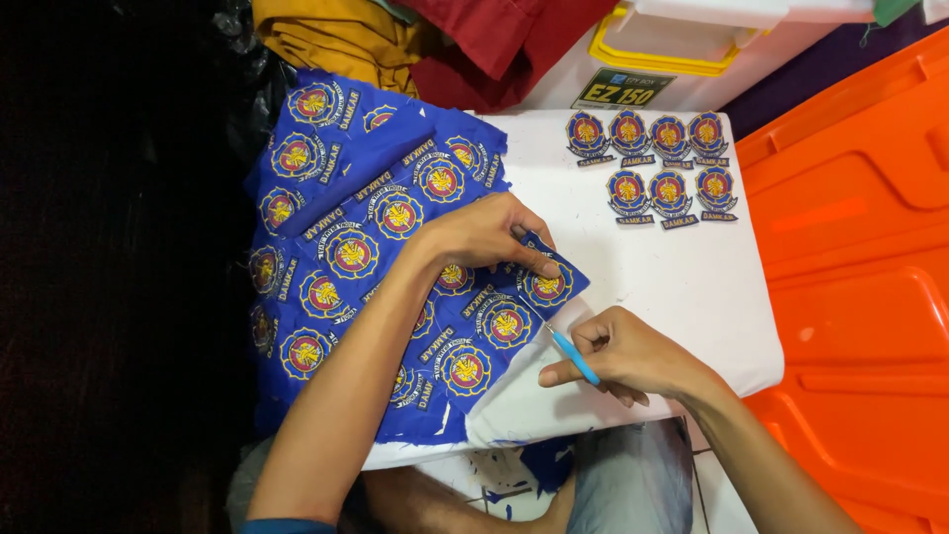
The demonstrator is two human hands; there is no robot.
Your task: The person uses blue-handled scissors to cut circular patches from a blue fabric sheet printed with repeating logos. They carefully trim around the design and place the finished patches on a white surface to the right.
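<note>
Left hand lies flat on the blue embroidered cloth, fingers together and pressing down one corner patch, seemingly to keep the fabric taut where the blade works. Right hand, at 5 o'clock from the left, is closed in a pen grip on a thin blue-handled cutter; its tip points toward 10 o'clock, meeting the cloth edge just beside the pinned patch. Cloth covers the 9 o'clock half of the white table, hanging over the near edge. Finished cut-out badges sit in two rows at 1 o'clock, well apart, likely kept out of the cutting area. Orange plastic panel at 3 o'clock
</note>
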